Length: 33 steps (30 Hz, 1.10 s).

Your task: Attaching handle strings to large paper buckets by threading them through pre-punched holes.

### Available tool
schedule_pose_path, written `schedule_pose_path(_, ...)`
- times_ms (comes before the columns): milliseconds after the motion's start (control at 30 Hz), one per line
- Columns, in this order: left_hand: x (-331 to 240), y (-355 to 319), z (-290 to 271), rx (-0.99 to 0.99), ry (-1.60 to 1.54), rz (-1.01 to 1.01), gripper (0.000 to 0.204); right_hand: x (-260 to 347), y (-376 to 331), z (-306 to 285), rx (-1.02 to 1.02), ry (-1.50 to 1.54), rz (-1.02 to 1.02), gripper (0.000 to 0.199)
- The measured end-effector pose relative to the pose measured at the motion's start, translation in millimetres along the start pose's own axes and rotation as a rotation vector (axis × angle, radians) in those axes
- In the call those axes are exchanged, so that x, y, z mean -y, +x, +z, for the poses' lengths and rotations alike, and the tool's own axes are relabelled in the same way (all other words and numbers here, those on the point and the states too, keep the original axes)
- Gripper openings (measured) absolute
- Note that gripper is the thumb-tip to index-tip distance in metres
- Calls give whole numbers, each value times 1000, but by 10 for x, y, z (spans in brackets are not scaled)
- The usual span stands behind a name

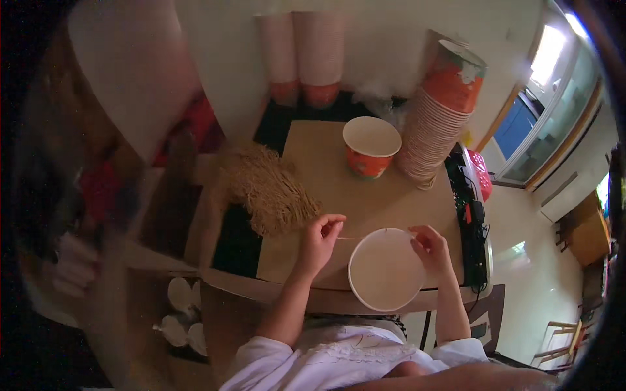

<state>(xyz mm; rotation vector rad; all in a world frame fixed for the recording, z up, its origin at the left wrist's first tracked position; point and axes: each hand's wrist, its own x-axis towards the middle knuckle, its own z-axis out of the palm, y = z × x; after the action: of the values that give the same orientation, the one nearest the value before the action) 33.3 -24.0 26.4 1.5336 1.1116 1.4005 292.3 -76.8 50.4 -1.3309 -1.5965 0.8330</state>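
- A thin strand (344,238) is pinched in the left hand (321,240), above the cardboard (318,156)
- The white tub (385,270) is gripped at its right rim by the right hand (430,247), over the table's near edge (244,290)
- Open room is seen between the fibre bundle (274,192) and the orange tub (368,161)

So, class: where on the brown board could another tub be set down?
On bare board between the fibre bundle and upright tub, or between the tub stack and right hand. The nearer tub crowds the front edge.
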Motion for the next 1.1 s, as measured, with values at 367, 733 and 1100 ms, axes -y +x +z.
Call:
schedule_pose_path(367,-582,-112,-330,82,616,123,14,-195,-289,44,-288,-65,11,19)
schedule_pose_path(733,-803,-595,322,41,530,263,6,-50,-706,308,-447,-292,121,20)
schedule_pose_path(1100,-611,-1207,581,220,346,631,19,465,-244,184,510,16,306,12)
